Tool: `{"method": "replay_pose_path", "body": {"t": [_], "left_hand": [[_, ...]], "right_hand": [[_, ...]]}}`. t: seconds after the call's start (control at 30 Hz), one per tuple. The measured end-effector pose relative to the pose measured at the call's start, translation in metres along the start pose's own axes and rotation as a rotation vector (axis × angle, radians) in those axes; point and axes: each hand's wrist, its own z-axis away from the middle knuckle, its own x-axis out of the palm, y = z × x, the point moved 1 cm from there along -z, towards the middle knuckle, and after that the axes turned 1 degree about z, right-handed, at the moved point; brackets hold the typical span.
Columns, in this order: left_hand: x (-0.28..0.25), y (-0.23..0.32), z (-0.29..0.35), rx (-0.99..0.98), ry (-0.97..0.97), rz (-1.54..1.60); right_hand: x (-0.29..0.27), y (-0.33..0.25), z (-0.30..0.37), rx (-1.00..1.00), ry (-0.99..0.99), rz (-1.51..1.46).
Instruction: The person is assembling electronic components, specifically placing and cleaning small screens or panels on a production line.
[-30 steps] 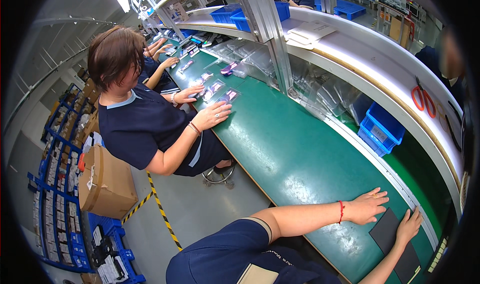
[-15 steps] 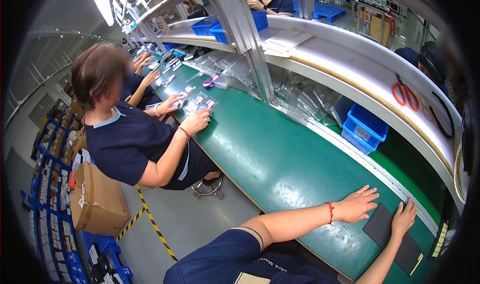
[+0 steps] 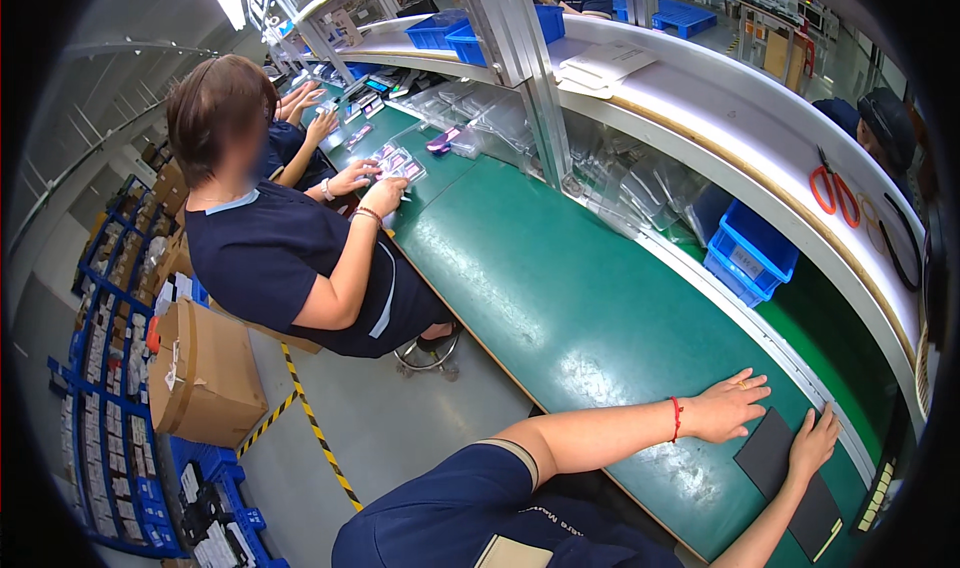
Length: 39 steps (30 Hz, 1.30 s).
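While the view has swung left since a second ago, both hands stay put: left hand point(image 3: 728, 406) open, flat on the long green conveyor belt point(image 3: 560, 298); right hand point(image 3: 812, 444) open, palm pressing the flat dark rectangular panel point(image 3: 772, 450), near right.

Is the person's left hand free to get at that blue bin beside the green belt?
Probably yes: the left hand lies flat on the green belt, holding nothing, and bare belt lies between it and the blue bin, though it looks a stretch.
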Motion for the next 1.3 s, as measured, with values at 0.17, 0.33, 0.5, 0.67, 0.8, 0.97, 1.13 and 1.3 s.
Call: {"method": "replay_pose_path", "body": {"t": [0.17,0.33,0.5,0.67,0.8,0.97,1.13,1.3], "left_hand": [[0.002,-0.001,0.0,0.001,0.003,0.001],[0.002,-0.001,0.0,0.001,0.004,0.012],[0.002,-0.001,0.0,-0.003,-0.012,-0.003],[-0.001,0.0,0.001,-0.013,-0.023,0.0],[-0.001,0.0,0.001,-0.011,-0.02,-0.003],[0.0,0.0,0.0,-0.004,-0.017,-0.007],[0.001,0.0,0.0,0.009,-0.009,-0.004],[-0.003,-0.001,0.003,-0.009,-0.022,-0.014]], "right_hand": [[0.008,0.004,-0.002,-0.003,0.007,0.012],[-0.001,-0.002,0.0,0.007,-0.014,0.002],[0.009,0.005,-0.002,-0.003,0.011,0.002],[0.005,0.002,-0.001,0.001,-0.019,-0.004],[0.007,0.003,-0.002,0.003,-0.008,0.0],[0.001,0.002,-0.001,0.001,-0.013,-0.015],[-0.016,0.012,-0.007,-0.164,0.395,-0.476],[-0.146,-0.052,0.055,-0.177,0.243,-1.252]]}}
